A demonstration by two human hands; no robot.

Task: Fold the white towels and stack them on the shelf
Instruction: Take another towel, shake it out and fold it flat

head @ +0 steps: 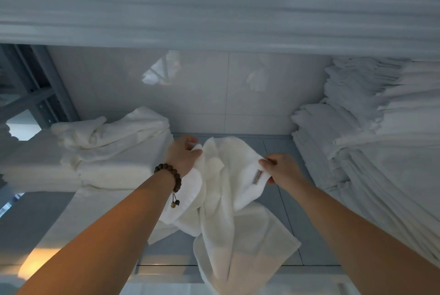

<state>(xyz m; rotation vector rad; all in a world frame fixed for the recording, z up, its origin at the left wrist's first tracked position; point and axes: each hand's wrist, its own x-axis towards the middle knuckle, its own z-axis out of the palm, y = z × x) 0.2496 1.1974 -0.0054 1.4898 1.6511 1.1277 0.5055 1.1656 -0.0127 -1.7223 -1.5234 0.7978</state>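
A white towel point(228, 199) lies rumpled on the grey shelf surface point(292, 223) in the middle, its lower part hanging over the front edge. My left hand point(183, 156), with a dark bead bracelet on the wrist, pinches the towel's upper left corner. My right hand point(283, 168) grips the upper right edge beside a small sewn label point(257, 177). Between the two hands the towel sags in folds.
A stack of folded white towels point(114, 159) sits on the shelf to the left, with loosely folded ones on top. A tall stack of folded white linen point(371, 142) fills the right side. A shelf of linen point(214, 2) hangs overhead. A glossy tiled wall point(202, 90) closes the back.
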